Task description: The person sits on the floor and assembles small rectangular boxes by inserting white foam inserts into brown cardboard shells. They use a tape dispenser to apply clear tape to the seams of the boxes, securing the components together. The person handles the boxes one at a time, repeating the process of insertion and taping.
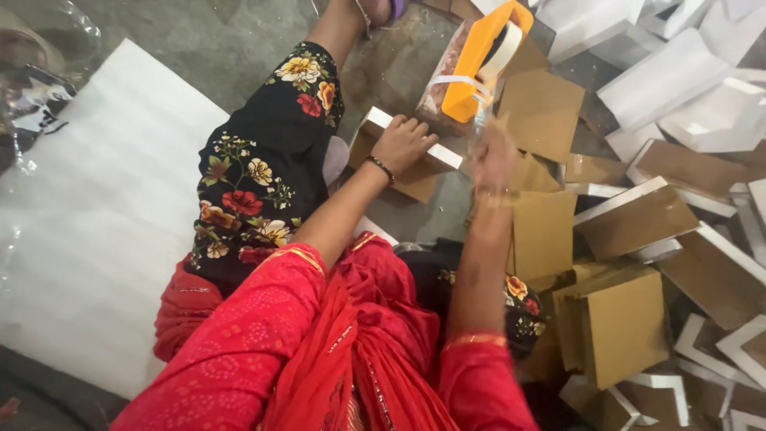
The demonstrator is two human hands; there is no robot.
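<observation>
Red sleeves nearest, left hand (401, 144) pressed flat on shallow cardboard box tray (403, 156), right hand (492, 153) blurred, grip unclear, below orange tape dispenser (476, 64), box pieces (630, 223) crowding right.

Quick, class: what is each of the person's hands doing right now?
Left hand: pressing down on the cardboard box.
Right hand: motion-blurred; grip cannot be told.

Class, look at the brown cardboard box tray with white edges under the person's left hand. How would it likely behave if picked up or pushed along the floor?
The box tray looks like thin board, so it is probably light for its size. Its folded white rim suggests it holds its shape, though it might dent if squeezed. Flat-bottomed, it would likely slide, not roll. The left hand rests on it, perhaps steadying it.
</observation>
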